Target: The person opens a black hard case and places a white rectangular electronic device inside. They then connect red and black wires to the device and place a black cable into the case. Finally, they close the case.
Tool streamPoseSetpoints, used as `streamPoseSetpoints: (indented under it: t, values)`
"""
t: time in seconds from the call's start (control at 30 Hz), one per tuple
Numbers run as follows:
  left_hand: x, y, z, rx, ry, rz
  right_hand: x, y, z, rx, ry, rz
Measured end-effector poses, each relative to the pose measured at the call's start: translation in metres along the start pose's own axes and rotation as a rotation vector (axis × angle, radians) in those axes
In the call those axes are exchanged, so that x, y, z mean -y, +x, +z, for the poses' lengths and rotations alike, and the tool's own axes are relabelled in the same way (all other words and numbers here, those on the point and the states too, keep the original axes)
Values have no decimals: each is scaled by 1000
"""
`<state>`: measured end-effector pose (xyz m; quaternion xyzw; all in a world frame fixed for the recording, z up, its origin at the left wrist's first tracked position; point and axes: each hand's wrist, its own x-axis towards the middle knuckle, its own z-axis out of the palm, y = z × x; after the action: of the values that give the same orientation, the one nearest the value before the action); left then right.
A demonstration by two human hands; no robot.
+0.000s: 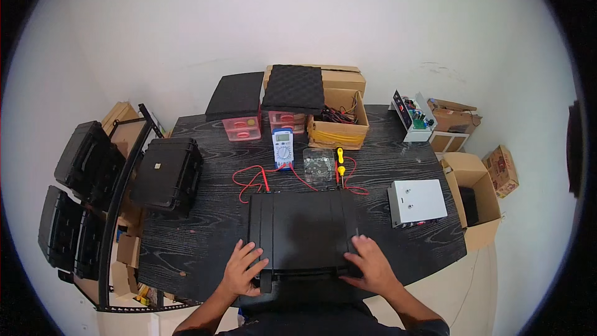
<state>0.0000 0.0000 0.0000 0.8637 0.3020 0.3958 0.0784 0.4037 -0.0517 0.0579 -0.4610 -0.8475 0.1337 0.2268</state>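
A black hard case (308, 230) with a ribbed lid lies closed at the table's near edge, in front of me. At its near left corner, my left hand (242, 269) has its fingers spread over the lid's edge and its thumb low on the front, beside a latch (266, 282). On the opposite near corner, my right hand (371, 267) grips the edge, with thumb and fingers apart around it. A thin grey thing just above the right fingers is too blurred to name. The palms hide both corners.
Beyond the case lie a blue-and-white multimeter (283, 149) with red leads, a clear box (319, 165) and a yellow screwdriver (339, 157). Another black case (165, 171) stands left, a white metal box (418, 202) right. Foam-topped drawers (241, 128) and a cable-filled carton (336, 135) stand behind.
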Motion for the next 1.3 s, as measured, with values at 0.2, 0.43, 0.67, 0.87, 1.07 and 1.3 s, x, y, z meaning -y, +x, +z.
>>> streamPoseSetpoints:
  t: [0.2, 0.43, 0.67, 0.87, 1.07, 1.3]
  values:
    - [-4, 11, 3, -10, 7, 12, 23, 28, -10, 165, -230, -92]
    - [-2, 10, 7, -48, 5, 20, 39, 31, 7, 130, -501, -103]
    - [2, 11, 2, -2, 52, 15, 69, 46, -19, 344, -477, 14]
    - [0, 19, -7, 3, 67, 23, 63, 57, -70, 379, -220, -68]
    - [-21, 115, -65, -116, -139, -87, 38, 93, -135, -41, 78, -5]
    - [17, 245, -75, -393, -579, -411, -40, 181, -101, -684, 804, -105]
